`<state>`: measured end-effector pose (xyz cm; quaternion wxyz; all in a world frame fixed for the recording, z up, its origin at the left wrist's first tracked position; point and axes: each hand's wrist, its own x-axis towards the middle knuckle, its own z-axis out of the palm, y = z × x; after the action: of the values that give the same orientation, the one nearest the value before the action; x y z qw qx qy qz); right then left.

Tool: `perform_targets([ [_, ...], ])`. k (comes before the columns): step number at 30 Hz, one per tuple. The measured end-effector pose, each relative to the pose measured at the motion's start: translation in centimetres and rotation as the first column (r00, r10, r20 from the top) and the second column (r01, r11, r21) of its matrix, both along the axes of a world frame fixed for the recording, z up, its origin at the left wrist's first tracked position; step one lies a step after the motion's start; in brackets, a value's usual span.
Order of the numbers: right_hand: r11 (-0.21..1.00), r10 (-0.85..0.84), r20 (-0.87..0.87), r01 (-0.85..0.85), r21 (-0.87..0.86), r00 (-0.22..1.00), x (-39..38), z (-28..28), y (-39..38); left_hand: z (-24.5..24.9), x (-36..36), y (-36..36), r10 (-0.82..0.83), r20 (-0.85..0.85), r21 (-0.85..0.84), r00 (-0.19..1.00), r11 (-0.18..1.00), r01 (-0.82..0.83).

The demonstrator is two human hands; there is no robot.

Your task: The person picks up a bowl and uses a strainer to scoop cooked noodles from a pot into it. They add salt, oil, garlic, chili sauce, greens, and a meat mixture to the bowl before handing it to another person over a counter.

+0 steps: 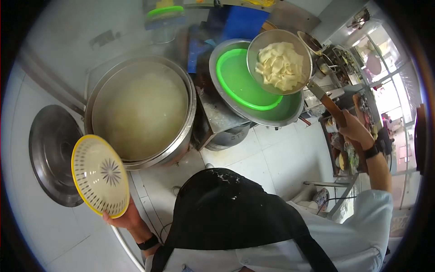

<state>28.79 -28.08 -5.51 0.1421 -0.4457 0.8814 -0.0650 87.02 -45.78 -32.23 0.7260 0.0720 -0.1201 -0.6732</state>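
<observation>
**Obs.: strainer held over basin, bowl in other hand**

Left hand grips a yellow-rimmed bowl from below, tilted, beside the big steaming pot. Right hand is closed round the wooden handle of a metal strainer. The strainer carries flat noodles and hangs over a green basin nested in a steel one. A round lid lies on the white counter, left of the pot. Floor: pale tiles. Bright windows on the right.
</observation>
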Motion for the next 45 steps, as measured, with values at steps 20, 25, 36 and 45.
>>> perform_targets([
  [20,0.924,-0.379,0.803,0.137,0.357,0.461,-2.7,-8.6,-2.8,3.5,-4.2,2.9,0.022,0.095,0.128,0.995,0.991,-0.034],
  [25,0.920,-0.391,0.775,0.217,0.326,0.497,-1.3,-10.0,-5.3,4.3,-4.6,3.1,-0.004,0.088,0.111,0.996,0.994,-0.006],
  [36,0.963,-0.242,0.708,0.256,0.089,0.664,-1.3,-5.1,-3.0,4.1,-4.6,3.4,0.009,0.061,0.158,0.998,0.987,-0.019],
  [45,0.982,-0.043,0.111,0.022,0.188,0.993,-3.6,1.6,-6.0,3.8,-4.7,3.4,-0.011,-0.006,0.178,1.000,0.984,0.012],
])
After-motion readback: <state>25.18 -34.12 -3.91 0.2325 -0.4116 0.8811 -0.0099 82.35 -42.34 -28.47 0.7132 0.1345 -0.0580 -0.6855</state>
